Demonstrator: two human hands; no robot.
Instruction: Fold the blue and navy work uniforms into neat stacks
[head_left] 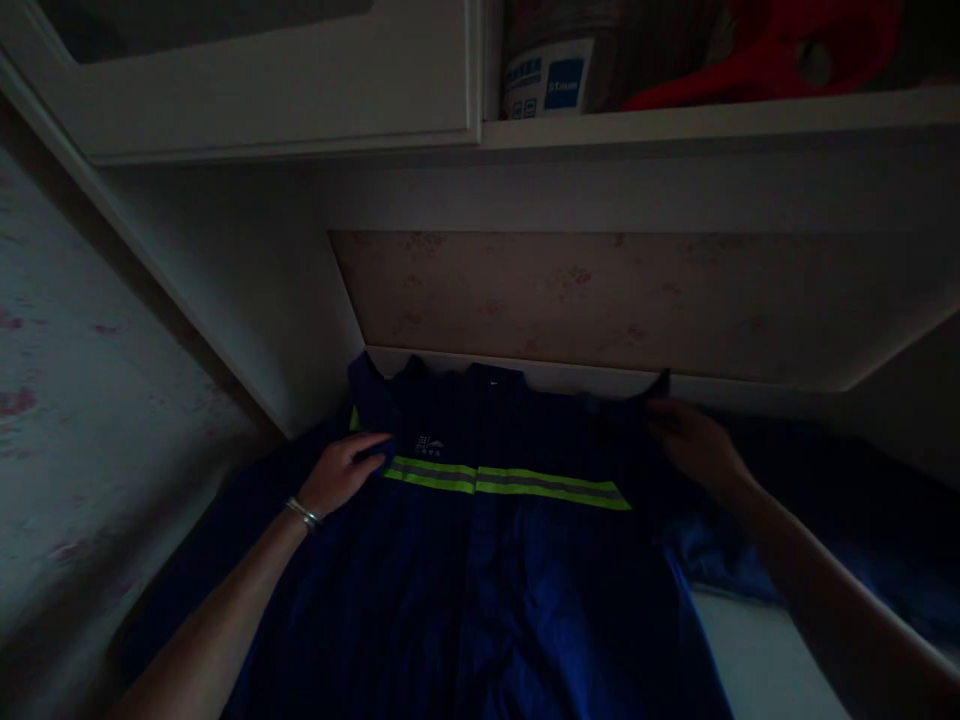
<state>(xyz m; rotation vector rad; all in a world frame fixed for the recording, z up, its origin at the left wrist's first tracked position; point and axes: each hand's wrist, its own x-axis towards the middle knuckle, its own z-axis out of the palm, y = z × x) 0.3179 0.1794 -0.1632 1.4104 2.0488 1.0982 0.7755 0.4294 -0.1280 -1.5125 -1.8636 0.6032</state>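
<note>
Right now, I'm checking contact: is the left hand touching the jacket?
Touching: the head view shows the left hand pinching the jacket between thumb and fingers.

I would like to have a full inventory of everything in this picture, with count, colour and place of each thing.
Long-sleeved cloth work garment: one, dark blue, spread out in the centre
Reflective chest strip: two lengths, yellow-green and grey, across the garment
Folded-looking cloth: count unclear, dark blue, right side
Flat surface: one, pale, lower right
Wooden cabinet: one, white, above
Labelled container: one, white-and-blue label, upper shelf
Object with a hole: one, red, same shelf
Floral panel: one, pinkish, behind the garment
Floral wall: one, pale, far left
Metal bracelet: at least one, silvery, left wrist
Left hand: one, bare, pinching the garment
Right hand: one, bare, by the garment's shoulder; grip unclear
</note>
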